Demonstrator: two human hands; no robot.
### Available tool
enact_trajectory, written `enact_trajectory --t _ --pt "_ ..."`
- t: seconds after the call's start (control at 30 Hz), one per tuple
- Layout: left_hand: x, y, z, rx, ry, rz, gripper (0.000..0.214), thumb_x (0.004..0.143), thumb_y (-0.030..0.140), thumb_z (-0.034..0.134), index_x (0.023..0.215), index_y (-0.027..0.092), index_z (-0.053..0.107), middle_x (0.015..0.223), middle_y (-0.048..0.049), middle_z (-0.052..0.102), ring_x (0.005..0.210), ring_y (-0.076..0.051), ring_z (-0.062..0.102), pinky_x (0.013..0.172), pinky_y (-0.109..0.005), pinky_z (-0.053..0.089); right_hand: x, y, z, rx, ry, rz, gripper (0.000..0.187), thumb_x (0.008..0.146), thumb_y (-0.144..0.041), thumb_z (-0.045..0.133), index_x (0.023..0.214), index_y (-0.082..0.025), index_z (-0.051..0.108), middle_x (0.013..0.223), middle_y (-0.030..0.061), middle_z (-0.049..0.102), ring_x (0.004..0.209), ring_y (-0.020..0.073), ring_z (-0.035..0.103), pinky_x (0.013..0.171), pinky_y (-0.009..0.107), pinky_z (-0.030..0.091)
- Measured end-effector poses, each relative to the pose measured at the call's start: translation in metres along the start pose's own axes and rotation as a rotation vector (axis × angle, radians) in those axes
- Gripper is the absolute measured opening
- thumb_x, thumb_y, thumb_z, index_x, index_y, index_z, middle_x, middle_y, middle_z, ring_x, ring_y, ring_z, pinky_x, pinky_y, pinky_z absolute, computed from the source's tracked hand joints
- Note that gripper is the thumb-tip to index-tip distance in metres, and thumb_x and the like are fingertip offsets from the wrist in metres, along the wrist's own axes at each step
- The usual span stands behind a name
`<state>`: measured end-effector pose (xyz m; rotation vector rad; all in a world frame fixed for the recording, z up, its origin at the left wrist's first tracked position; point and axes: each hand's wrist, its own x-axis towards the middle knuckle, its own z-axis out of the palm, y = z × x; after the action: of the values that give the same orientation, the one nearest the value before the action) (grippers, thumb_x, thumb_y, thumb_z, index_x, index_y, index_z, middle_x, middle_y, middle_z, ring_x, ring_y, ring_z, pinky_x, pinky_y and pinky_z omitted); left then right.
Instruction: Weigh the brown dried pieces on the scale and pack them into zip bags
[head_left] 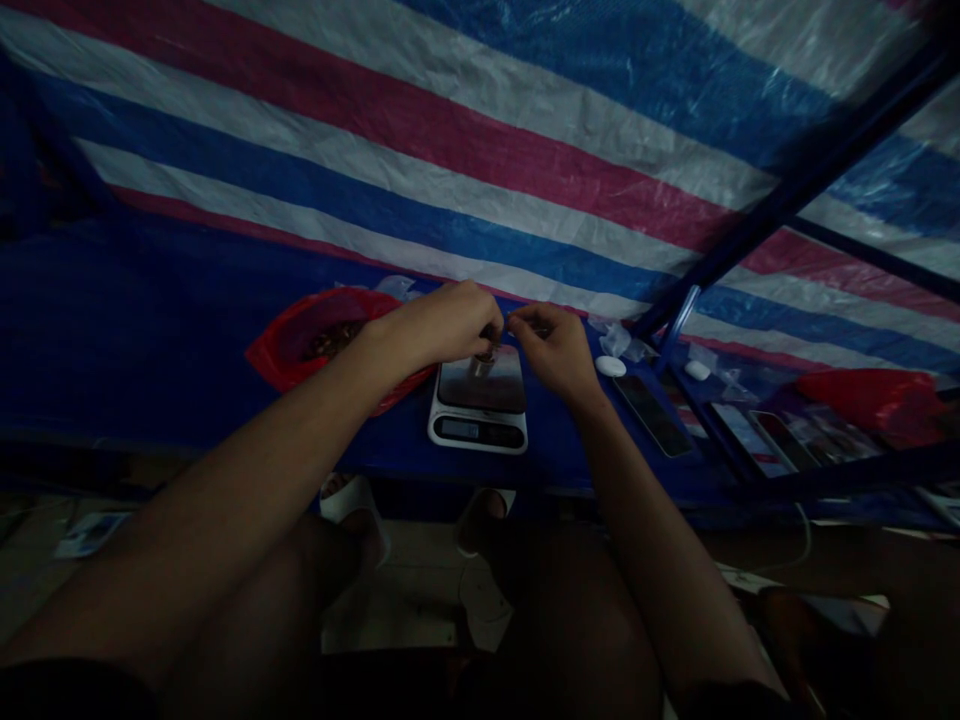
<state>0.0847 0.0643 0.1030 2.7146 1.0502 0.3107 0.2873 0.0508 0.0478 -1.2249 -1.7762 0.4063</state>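
Observation:
A white digital scale (444, 420) with a dark top plate and a lit display sits on the blue surface. On its plate stands a small metal cup (481, 367). My left hand (466, 318) reaches across from the left, its fingers curled down at the cup's rim; what they pinch, if anything, is hidden. Just right of the scale, my right hand (556, 350) is curled closed around small brownish pieces, with thumb and fingertips together. An open red plastic bag (281, 345) holding many small copper-brown pieces (334, 340) lies left of the scale, partly behind my left forearm.
Right of my hand lie a white oval case (610, 366), a dark phone (652, 415) and crumpled clear plastic (616, 338). Farther right are a blue metal frame (720, 245), another phone (784, 440) and a red bag (870, 395). A striped tarp (450, 130) hangs behind.

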Motion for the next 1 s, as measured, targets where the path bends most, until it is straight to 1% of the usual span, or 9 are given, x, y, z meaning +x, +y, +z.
enact_trajectory --t 0.13,0.27,0.4,0.63,0.8,0.87,0.9,1.0 --pt "0.001 -0.001 0.003 0.044 -0.008 -0.007 0.03 0.092 0.013 0.06 0.104 0.021 0.086 0.101 -0.0053 0.084 0.089 -0.02 0.076 0.084 -0.03 0.05 0.0 0.001 -0.001 -0.002 0.006 0.009 0.016 0.092 -0.027 0.066 0.092 -0.018 0.079 0.094 0.0085 0.083 0.087 0.0224 0.075 0.084 0.037 0.057" --pt "0.001 -0.001 0.005 0.062 -0.024 -0.008 0.029 0.093 0.015 0.06 0.105 0.022 0.085 0.102 -0.0063 0.084 0.088 -0.021 0.075 0.08 -0.03 0.049 0.001 0.001 0.0 0.003 -0.001 0.011 0.016 0.093 -0.028 0.066 0.092 -0.018 0.079 0.095 0.0086 0.082 0.087 0.0224 0.075 0.085 0.038 0.057" --pt "0.001 -0.003 0.007 0.067 -0.013 0.009 0.028 0.092 0.014 0.061 0.105 0.021 0.085 0.103 -0.0074 0.084 0.087 -0.021 0.075 0.077 -0.031 0.047 0.001 0.002 0.0 -0.005 -0.011 0.006 0.017 0.093 -0.03 0.067 0.092 -0.018 0.079 0.094 0.008 0.082 0.086 0.0221 0.074 0.086 0.039 0.057" --pt "0.0 -0.008 0.009 0.038 0.0 0.025 0.028 0.09 0.013 0.061 0.1 0.023 0.085 0.094 -0.0039 0.084 0.08 -0.017 0.073 0.071 -0.028 0.044 0.001 0.002 0.001 0.01 -0.014 -0.028 0.019 0.092 -0.031 0.066 0.093 -0.018 0.08 0.095 0.0084 0.083 0.088 0.0239 0.076 0.086 0.039 0.057" --pt "-0.003 -0.004 0.007 0.016 -0.01 0.033 0.031 0.088 0.008 0.061 0.101 0.023 0.086 0.095 -0.0017 0.085 0.084 -0.017 0.075 0.073 -0.025 0.046 0.0 0.0 -0.004 -0.038 -0.015 -0.016 0.02 0.091 -0.029 0.064 0.093 -0.017 0.081 0.096 0.0084 0.083 0.09 0.0241 0.076 0.085 0.037 0.056" --pt "-0.004 -0.002 0.004 -0.003 -0.014 0.035 0.033 0.09 0.009 0.061 0.106 0.024 0.086 0.102 -0.0016 0.086 0.09 -0.017 0.076 0.078 -0.025 0.049 -0.001 -0.002 -0.011 -0.097 -0.071 -0.004 0.02 0.091 -0.027 0.063 0.09 -0.017 0.08 0.092 0.0076 0.083 0.086 0.0228 0.074 0.081 0.035 0.054" --pt "-0.005 -0.001 0.003 -0.018 -0.011 0.034 0.034 0.091 0.01 0.061 0.109 0.024 0.085 0.107 -0.0017 0.086 0.094 -0.017 0.077 0.082 -0.025 0.05 -0.002 -0.004 -0.015 -0.131 -0.125 0.009 0.02 0.09 -0.026 0.062 0.088 -0.017 0.08 0.088 0.0068 0.081 0.082 0.0218 0.072 0.077 0.034 0.052" --pt "-0.008 -0.003 -0.001 -0.063 0.014 0.022 0.036 0.095 0.014 0.06 0.12 0.024 0.084 0.118 -0.0031 0.085 0.105 -0.019 0.077 0.091 -0.026 0.052 -0.006 -0.011 -0.025 -0.199 -0.341 0.072 0.018 0.087 -0.026 0.066 0.079 -0.017 0.079 0.073 0.0038 0.076 0.069 0.0183 0.066 0.066 0.031 0.046"
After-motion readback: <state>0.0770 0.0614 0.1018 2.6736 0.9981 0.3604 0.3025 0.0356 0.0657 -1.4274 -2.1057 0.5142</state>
